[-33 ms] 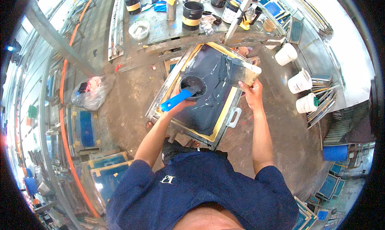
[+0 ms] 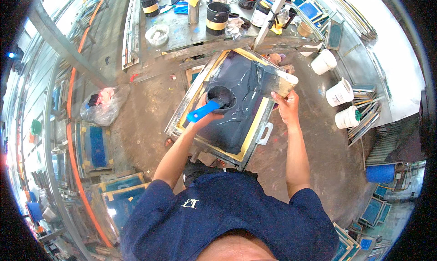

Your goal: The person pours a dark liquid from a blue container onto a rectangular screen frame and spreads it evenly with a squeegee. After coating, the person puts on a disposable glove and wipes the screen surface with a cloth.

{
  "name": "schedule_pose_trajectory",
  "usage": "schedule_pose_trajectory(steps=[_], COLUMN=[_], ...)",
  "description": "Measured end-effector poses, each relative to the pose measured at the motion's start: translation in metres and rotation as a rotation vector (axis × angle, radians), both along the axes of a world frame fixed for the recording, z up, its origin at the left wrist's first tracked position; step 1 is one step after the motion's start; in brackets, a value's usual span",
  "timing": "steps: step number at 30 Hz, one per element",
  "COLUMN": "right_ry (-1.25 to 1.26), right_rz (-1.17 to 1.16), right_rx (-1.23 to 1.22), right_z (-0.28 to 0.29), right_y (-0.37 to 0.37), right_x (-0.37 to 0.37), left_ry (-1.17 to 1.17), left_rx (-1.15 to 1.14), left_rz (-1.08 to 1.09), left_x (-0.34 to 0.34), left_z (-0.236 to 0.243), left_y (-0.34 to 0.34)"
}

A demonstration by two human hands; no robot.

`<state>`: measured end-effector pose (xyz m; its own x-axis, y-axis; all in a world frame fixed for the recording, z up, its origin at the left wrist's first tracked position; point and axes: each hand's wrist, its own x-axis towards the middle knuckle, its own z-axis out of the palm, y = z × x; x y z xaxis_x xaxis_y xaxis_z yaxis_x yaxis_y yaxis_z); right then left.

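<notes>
My left hand [image 2: 210, 117] is closed round a small black tub [image 2: 231, 94], its palm partly hidden by the tub and tool. Dark ink coats the tub's inside, and a blue-handled spatula [image 2: 202, 111] stands tilted in it, handle toward me. My right hand [image 2: 287, 108] grips the end of a squeegee [image 2: 287, 84] with a pale, cream-coloured edge and an ink-smeared face. Below both hands lies a screen-printing frame [image 2: 251, 152], bordered with yellow tape. Its mesh [image 2: 223, 135] is covered in wet-looking black ink. The squeegee is over the frame's far right part; whether it touches the mesh I cannot tell.
Ahead stands a work table [image 2: 182, 42] with black ink pots [image 2: 218, 20] and a white bowl [image 2: 157, 35]. White buckets [image 2: 340, 93] line the right side. A clear bag [image 2: 101, 107] of cloths lies left. Stacked screens [image 2: 125, 195] lean at lower left. A white handle [image 2: 265, 134] juts beside the frame.
My left hand has shifted slightly right with the tub and spatula. The squeegee in my right hand has hardly moved.
</notes>
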<state>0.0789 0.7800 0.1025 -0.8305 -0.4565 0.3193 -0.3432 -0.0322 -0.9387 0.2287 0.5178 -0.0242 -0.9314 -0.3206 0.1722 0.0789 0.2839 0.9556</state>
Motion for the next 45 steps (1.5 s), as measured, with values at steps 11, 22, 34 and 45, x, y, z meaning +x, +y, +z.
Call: schedule_pose_trajectory(steps=[11, 22, 34, 45], right_ry=[-0.016, 0.233, 0.466, -0.113], right_rz=[-0.01, 0.017, 0.069, 0.172], right_rx=[-0.04, 0.034, 0.251, -0.397], right_z=[0.028, 0.031, 0.009, -0.003], right_y=[0.004, -0.015, -0.026, -0.069], right_x=[0.016, 0.017, -0.044, -0.008], left_ry=[0.04, 0.02, 0.108, -0.022], left_rx=[0.075, 0.193, -0.032, 0.131], left_rz=[-0.026, -0.048, 0.104, 0.056], left_x=[-0.04, -0.027, 0.031, 0.036], left_z=[0.046, 0.081, 0.146, 0.104], left_y=[0.035, 0.018, -0.019, -0.018])
